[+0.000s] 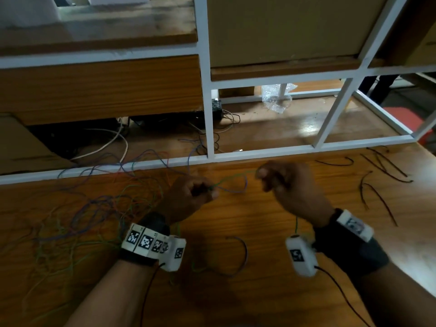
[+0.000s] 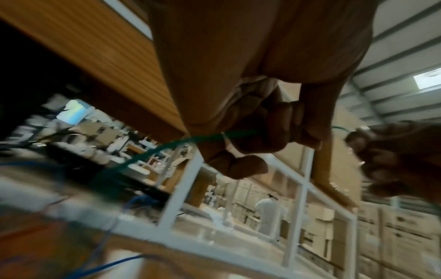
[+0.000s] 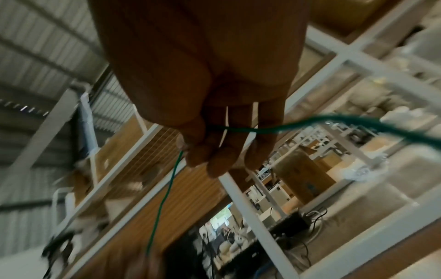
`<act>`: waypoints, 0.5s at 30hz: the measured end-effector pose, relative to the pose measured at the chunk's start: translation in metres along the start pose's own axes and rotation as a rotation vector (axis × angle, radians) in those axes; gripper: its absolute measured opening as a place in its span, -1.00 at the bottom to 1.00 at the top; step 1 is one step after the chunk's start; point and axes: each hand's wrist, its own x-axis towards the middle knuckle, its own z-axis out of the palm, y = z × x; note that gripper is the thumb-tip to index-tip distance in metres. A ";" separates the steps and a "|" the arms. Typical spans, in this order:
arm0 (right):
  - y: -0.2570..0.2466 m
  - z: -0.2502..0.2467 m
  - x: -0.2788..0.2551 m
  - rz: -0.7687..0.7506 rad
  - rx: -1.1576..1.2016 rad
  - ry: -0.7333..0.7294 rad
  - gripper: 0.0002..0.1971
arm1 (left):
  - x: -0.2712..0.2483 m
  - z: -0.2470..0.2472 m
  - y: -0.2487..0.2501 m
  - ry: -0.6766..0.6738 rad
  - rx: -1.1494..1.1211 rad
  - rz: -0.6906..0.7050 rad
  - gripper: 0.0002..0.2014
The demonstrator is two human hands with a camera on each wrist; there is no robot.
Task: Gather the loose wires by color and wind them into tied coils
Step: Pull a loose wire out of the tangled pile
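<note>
A green wire (image 1: 232, 179) is held above the counter (image 1: 236, 215), pinched in the curled fingers of the left hand (image 1: 188, 197) and right hand (image 1: 287, 182). A wire tangle (image 1: 94, 204) lies left; black wires (image 1: 382, 175) near the right edge.

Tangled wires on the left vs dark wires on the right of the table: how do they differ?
The tangled wires are mixed colors: blue, green, some orange; the dark wires all look black. The tangled wires are long, looping over each other in one pile; the dark wires are short pieces, mostly lying apart. A green wire from the tangle side runs between the left hand and right hand; neither hand touches the dark wires. Both sets lie loose on the table, uncoiled.
</note>
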 end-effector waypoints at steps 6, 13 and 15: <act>0.035 -0.035 0.000 0.206 -0.120 0.064 -0.82 | -0.027 -0.027 -0.032 0.047 -0.061 -0.196 -0.91; 0.013 0.026 -0.007 0.133 -0.494 -0.256 -0.13 | -0.010 0.000 0.002 -0.037 0.179 -0.072 -0.82; 0.001 0.051 -0.004 -0.010 -0.394 -0.269 -0.51 | -0.003 0.010 0.008 -0.052 0.189 -0.004 -0.81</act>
